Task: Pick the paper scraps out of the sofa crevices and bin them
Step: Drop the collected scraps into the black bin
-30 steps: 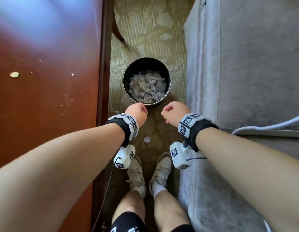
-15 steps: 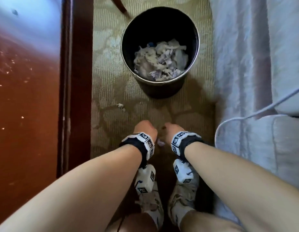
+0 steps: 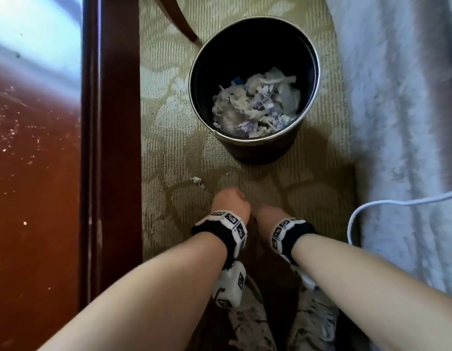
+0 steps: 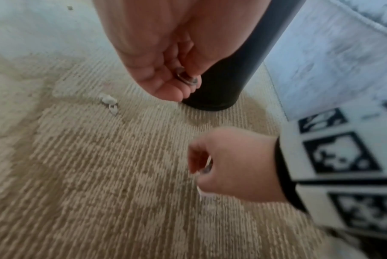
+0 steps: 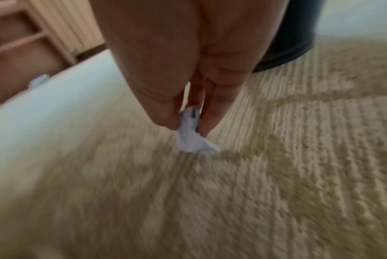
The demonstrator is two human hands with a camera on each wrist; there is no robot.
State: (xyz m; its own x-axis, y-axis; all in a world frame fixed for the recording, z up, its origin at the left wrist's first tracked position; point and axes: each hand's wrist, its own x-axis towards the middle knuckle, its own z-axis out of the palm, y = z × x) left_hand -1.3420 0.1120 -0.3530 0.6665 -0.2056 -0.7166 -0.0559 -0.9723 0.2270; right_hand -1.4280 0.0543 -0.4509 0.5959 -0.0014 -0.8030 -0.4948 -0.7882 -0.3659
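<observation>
A black bin (image 3: 308, 79) stands on the carpet, part full of torn white and bluish paper scraps (image 3: 255, 107). My right hand (image 3: 266, 215) is down at the carpet just short of the bin. In the right wrist view its thumb and fingers (image 5: 207, 121) pinch a white paper scrap (image 5: 193, 140) whose lower end touches the pile. My left hand (image 3: 230, 200) hovers beside it, fingers curled (image 4: 166, 91) with a ring on one, holding nothing I can see. Another small scrap (image 3: 196, 180) lies on the carpet left of my hands.
The grey sofa front (image 3: 402, 122) runs along the right with a white cable (image 3: 366, 206) hanging over it. A dark wooden table edge (image 3: 108, 148) borders the left, and a chair leg (image 3: 179, 19) is behind the bin. My shoes (image 3: 313, 323) stand below my hands.
My head and both hands have dropped from bin height toward the carpet. The right hand has closed on the scrap that lay on the floor in front of my shoes.
</observation>
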